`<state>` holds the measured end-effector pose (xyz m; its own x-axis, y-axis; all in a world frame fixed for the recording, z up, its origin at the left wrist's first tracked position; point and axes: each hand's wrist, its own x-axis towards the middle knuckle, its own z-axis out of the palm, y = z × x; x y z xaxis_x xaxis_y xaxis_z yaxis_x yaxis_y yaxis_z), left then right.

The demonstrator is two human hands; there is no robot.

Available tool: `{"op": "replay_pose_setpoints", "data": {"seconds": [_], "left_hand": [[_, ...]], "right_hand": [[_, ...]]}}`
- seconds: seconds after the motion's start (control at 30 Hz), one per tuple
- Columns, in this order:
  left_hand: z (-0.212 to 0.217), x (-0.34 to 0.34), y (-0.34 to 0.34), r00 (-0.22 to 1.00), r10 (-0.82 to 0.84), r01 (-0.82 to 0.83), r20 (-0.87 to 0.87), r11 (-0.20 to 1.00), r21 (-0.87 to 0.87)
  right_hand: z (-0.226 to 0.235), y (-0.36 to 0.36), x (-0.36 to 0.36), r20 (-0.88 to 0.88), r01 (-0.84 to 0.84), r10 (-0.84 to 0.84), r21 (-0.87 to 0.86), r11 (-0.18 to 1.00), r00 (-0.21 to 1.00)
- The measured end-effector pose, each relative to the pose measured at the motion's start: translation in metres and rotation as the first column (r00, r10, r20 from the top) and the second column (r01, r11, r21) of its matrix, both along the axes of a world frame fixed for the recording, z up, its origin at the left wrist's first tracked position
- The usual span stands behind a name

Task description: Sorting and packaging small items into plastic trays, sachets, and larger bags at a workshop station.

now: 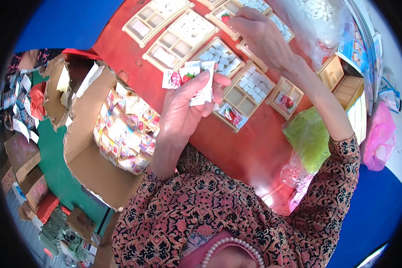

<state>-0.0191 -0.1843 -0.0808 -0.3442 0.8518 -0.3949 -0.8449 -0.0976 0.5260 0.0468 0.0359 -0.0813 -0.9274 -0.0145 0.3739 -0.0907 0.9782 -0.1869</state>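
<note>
My left hand is closed around several small white cards printed with strawberries, fanned above the red table. Farther off, my right hand reaches over a cream compartment tray. Its fingers pinch the edge of a strawberry card lying in or just over one compartment; the fingertips are partly hidden. Below the hands sits a tray with white cube-like pieces in one section and a strawberry card in another. A smaller tray beside it also bears a card.
More trays with white pieces line the far side. A cardboard box of packed colourful pieces stands at the left. On the right are a clear bag of white pieces, stacked trays, green plastic and a pink bag.
</note>
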Motion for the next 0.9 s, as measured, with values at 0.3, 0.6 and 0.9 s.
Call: {"op": "replay_pose_setpoints", "data": {"seconds": [0.3,0.6,0.9], "left_hand": [[-0.002,0.005,0.0,0.975,0.048,-0.062,-0.218,0.996,-0.061],[-0.005,-0.01,-0.029,0.963,0.125,-0.165,-0.239,0.974,-0.154],[-0.007,-0.024,-0.05,0.95,0.197,-0.241,-0.242,0.956,-0.167]], "right_hand": [[0.043,-0.054,-0.001,0.4,0.296,0.299,-0.894,0.337,0.866],[0.04,-0.042,-0.012,0.462,0.408,0.218,-0.878,0.25,0.86],[0.035,-0.055,-0.047,0.494,0.454,0.182,-0.863,0.221,0.85]]}}
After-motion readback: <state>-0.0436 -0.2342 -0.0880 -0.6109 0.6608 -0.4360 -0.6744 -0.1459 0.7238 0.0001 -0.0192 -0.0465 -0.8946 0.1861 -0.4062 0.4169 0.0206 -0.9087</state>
